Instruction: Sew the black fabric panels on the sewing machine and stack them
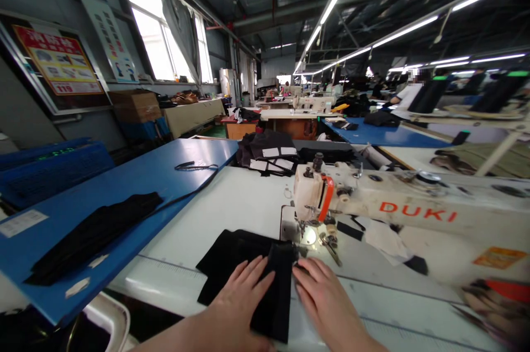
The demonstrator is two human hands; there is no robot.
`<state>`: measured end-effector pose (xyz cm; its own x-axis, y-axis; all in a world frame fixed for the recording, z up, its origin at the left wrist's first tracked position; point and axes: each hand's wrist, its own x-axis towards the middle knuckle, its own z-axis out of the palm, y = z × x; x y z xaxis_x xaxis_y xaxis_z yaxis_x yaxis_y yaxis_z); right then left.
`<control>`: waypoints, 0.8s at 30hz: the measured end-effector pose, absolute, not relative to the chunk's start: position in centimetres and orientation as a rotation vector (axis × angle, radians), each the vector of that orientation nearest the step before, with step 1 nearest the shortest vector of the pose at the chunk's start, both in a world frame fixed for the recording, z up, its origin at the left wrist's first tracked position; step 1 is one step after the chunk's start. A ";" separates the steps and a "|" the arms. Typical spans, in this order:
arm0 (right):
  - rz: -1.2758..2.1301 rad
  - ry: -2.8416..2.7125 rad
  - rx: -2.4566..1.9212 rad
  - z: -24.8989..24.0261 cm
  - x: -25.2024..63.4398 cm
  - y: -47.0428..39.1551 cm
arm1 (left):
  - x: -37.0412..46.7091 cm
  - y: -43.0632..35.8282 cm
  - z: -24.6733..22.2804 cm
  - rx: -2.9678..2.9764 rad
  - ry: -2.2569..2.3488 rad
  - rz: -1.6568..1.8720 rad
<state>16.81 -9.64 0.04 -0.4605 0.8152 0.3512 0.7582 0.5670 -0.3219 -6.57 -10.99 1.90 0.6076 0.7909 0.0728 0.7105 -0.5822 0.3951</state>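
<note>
A black fabric piece [232, 255] lies on the pale sewing table, its far right corner by the needle area of a white sewing machine [389, 205] lettered DUKI. My left hand [240, 294] rests flat on the cloth with the fingers spread. Along the cloth's right edge, my right hand [327, 297] has its fingers bent close together, the tips at the edge just in front of the presser foot. What lies beneath those fingertips is partly hidden. A small folded black strip [281, 255] sits on top of the fabric near the machine.
To the left, a blue table [182, 156] carries a long black garment piece [99, 233] and paper scraps. Dark fabric bundles with white labels [269, 156] are stacked behind the machine. Scissors [476, 316] lie at the right edge. A person in white works at the far right.
</note>
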 end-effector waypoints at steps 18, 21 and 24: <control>1.838 -1.071 -0.860 5.2 13.1 -9.7 | -8.9 -9.9 9.6 0.554 1.099 1.422; 1.858 -1.067 -0.922 4.6 12.2 -9.8 | -8.6 -10.0 6.8 0.499 1.127 1.425; 1.824 -1.165 -0.914 3.8 12.0 -9.5 | -9.4 -10.3 4.1 0.479 1.181 1.353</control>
<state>12.03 -9.47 3.80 -0.4448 0.8810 -0.1614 -0.2238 -0.2838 -0.9324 -9.43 -10.34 4.08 -0.1987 0.9082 -0.3684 -0.4875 0.2345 0.8411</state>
